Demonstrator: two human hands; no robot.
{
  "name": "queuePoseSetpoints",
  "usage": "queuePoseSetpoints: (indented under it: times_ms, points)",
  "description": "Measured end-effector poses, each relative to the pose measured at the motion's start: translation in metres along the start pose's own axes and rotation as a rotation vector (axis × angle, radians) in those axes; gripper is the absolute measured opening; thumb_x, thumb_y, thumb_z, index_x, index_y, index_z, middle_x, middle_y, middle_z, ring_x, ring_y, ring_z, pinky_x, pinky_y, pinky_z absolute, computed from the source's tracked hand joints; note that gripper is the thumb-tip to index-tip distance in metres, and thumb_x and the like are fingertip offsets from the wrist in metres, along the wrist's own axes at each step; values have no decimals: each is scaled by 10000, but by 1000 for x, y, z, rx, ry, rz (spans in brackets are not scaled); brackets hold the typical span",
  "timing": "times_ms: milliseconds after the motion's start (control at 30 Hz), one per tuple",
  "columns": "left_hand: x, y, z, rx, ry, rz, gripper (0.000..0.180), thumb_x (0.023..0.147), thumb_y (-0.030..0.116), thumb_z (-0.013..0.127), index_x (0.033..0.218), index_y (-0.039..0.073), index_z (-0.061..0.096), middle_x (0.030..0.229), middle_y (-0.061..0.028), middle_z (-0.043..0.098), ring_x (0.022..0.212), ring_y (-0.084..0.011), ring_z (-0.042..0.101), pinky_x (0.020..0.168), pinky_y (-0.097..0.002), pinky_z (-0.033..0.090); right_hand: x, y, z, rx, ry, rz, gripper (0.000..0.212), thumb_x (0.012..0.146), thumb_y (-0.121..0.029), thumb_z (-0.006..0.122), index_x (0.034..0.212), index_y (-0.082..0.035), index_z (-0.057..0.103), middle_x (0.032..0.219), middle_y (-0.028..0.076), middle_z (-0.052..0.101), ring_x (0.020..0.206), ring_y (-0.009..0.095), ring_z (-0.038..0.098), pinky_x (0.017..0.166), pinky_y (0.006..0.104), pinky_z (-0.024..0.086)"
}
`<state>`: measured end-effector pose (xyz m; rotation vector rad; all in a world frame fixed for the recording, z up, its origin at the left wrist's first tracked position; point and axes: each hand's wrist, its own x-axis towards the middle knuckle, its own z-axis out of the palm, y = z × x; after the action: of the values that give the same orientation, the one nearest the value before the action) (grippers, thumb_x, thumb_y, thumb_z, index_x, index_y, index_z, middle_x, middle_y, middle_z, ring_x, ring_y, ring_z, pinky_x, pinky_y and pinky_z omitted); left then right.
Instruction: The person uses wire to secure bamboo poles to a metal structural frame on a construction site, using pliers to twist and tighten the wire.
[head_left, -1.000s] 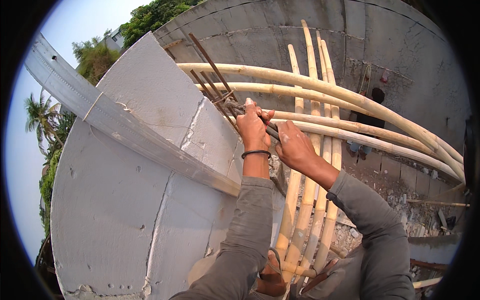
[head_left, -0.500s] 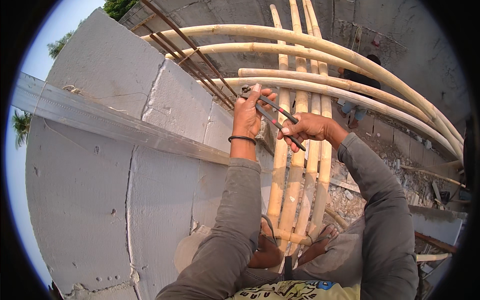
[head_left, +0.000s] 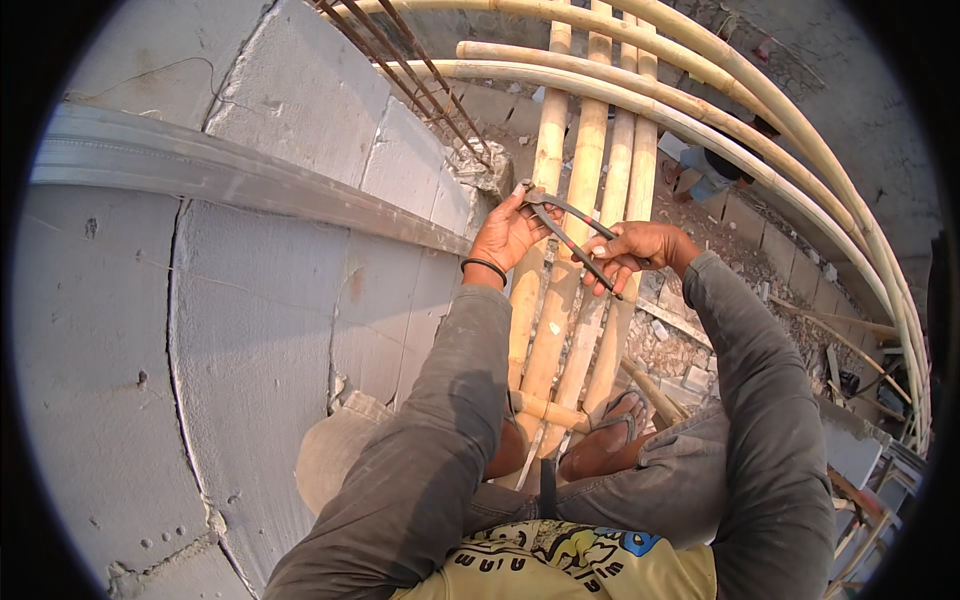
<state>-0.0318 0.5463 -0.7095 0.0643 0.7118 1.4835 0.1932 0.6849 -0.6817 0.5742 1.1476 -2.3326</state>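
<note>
A pair of long-handled pincers (head_left: pixel 557 229), dark metal with red bands on the handles, is held in front of me above the bamboo poles. My right hand (head_left: pixel 632 245) grips the two handles, which are spread apart. At the jaw end, my left hand (head_left: pixel 506 236) has its thumb against the pincers' head, with the fingers curled partly behind it. Whether anything small sits between the jaws is too fine to make out. A dark band circles my left wrist.
Sandalled feet stand on lengthwise bamboo poles (head_left: pixel 553 300). Grey block wall (head_left: pixel 260 290) rises on the left, crossed by a long metal bar (head_left: pixel 250 185). Rusty rebar (head_left: pixel 430 90) sticks up ahead. Curved bamboo rails (head_left: pixel 700 110) run along the right. Below, a person (head_left: pixel 715 170) is near rubble.
My view has tilted down and shifted, so the rails and rebar sit higher in the picture. Both hands keep the pincers, whose handles remain apart.
</note>
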Motion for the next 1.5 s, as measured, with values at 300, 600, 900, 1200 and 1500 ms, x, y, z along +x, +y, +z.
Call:
queuePoseSetpoints:
  times_ms: [300,600,900,1200,1500]
  points:
    - [3,19,-1,-180,-127,68,308,922,216,581,1130,-12,564,1111,-138,610,1054,-274,578,958,-428,461,9,-18,5,156,-151,-95,495,954,-79,468,1403,79,334,1119,350,591,997,411,652,698,358,630]
    - [26,35,-12,432,659,462,139,910,68,615,1026,2,655,787,-4,632,632,-69,551,582,-187,455,-4,-28,11,37,-72,-121,519,911,-55,533,1392,66,380,1060,292,630,914,334,692,698,354,637]
    - [22,45,5,392,475,328,200,924,182,623,1040,20,632,963,-83,706,874,-147,670,820,-300,486,45,77,17,-1742,785,-205,694,858,-238,606,1428,43,327,1012,168,524,969,305,538,780,416,446]
    - [30,30,7,231,382,291,195,858,156,722,1017,63,658,804,9,633,723,-115,599,655,-244,507,56,86,41,-1854,801,-101,700,779,-178,610,1400,40,370,1124,133,494,1048,275,474,808,399,441]
    - [32,29,20,188,251,395,185,828,186,759,957,98,660,749,39,607,658,-62,551,592,-202,461,71,-73,59,-439,863,-691,415,931,-362,598,1034,38,627,997,146,654,849,205,632,780,342,497]
